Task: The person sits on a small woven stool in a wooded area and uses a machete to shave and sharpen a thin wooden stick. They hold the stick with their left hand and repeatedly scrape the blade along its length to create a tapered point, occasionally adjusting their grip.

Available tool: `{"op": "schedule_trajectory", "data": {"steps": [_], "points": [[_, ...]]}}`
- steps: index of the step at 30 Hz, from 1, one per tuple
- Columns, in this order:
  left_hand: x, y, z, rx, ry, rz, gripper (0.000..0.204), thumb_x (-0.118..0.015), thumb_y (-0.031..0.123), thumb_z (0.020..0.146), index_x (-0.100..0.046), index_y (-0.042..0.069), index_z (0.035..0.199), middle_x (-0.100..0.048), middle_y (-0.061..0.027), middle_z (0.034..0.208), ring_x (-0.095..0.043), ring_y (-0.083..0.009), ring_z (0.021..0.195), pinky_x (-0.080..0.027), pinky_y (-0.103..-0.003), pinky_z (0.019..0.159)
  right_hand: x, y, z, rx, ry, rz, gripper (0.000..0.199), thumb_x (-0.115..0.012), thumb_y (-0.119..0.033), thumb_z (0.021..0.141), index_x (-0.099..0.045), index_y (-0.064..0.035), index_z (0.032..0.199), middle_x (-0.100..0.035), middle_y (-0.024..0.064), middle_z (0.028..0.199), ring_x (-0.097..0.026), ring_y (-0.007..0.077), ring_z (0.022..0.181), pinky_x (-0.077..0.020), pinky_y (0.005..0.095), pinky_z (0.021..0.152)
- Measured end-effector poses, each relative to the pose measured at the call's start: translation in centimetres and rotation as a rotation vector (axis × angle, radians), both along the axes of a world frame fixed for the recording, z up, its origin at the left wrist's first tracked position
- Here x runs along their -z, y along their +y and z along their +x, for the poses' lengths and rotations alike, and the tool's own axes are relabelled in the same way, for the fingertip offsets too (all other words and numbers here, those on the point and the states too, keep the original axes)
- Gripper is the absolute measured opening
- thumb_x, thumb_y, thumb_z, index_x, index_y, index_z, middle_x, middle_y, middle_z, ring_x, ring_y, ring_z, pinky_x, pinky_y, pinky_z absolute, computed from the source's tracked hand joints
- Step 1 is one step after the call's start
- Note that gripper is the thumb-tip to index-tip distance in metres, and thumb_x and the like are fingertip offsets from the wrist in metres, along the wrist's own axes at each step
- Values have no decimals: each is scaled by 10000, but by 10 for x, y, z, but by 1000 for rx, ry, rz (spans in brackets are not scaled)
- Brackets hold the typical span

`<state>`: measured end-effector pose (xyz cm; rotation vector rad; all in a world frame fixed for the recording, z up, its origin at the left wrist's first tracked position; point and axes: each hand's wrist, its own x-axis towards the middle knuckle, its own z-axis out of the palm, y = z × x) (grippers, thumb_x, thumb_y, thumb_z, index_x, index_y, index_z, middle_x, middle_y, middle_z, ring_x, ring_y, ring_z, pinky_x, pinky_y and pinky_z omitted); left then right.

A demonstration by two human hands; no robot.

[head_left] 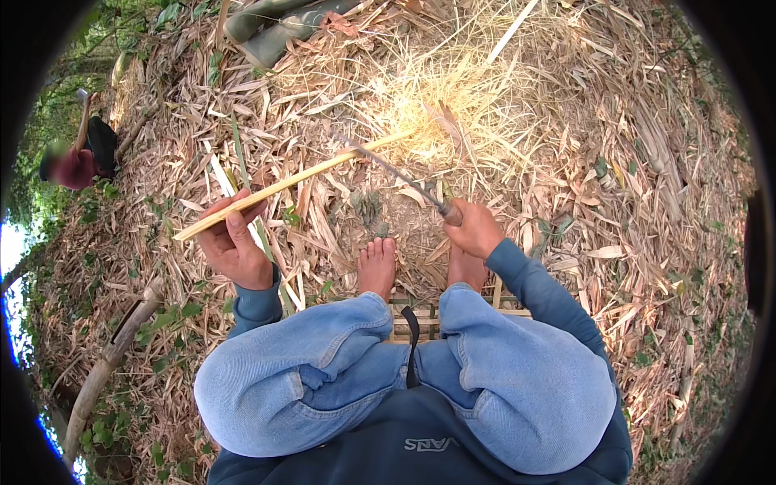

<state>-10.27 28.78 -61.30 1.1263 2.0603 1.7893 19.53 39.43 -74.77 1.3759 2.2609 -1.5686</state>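
My left hand point(237, 245) is closed around the near end of a long, pale yellow bamboo strip point(295, 179), thumb on top. The strip slants up to the right, its far end reaching a heap of thin shavings point(461, 113). In my right hand point(474, 229) is a knife point(408, 182), its handle wrapped by my fingers. The thin, dark blade points up and left, and its tip area lies at the strip, right of the strip's middle. Whether the edge bites into the strip cannot be made out.
Dry leaves and bamboo scraps cover the ground. My bare feet point(377, 267) stand just below the knife. Dark boots or logs point(279, 36) lie at the top. Another person point(77, 162) is at the far left. A pole point(113, 356) leans at the lower left.
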Motion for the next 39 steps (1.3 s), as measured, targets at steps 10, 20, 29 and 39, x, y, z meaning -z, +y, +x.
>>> {"op": "schedule_trajectory", "data": {"steps": [10, 20, 29, 39], "points": [[3, -4, -4, 3, -10, -37, 266, -457, 150, 974, -408, -52, 1140, -585, -253, 1035, -659, -317, 882, -609, -401, 728, 30, 22, 18, -23, -225, 105, 250, -561, -206, 801, -629, -9, 938, -646, 248, 830, -637, 406, 816, -500, 483, 747], [1, -5, 1, -34, -48, -23, 208, -461, 109, 968, -443, -29, 1123, -595, -201, 1024, -639, -256, 908, -590, -368, 748, 78, 57, 43, 99, -296, 66, 318, -590, -251, 760, -631, 12, 934, -640, 260, 829, -617, 434, 812, -484, 484, 745], [-5, -2, -12, 26, -154, -13, 161, -467, 99, 968, -452, -12, 1082, -586, -147, 999, -624, -204, 898, -580, -337, 770, 42, 20, 31, 62, -216, 201, 316, -638, -203, 686, -641, 3, 926, -631, 274, 842, -598, 454, 830, -479, 487, 741], [-5, -24, -20, -19, -164, -3, 214, -508, 161, 962, -442, -2, 1085, -578, -119, 988, -618, -175, 874, -571, -318, 770, 49, 29, 38, 41, -342, 259, 269, -628, -201, 719, -641, 11, 884, -637, 264, 789, -617, 435, 815, -487, 485, 747]]}}
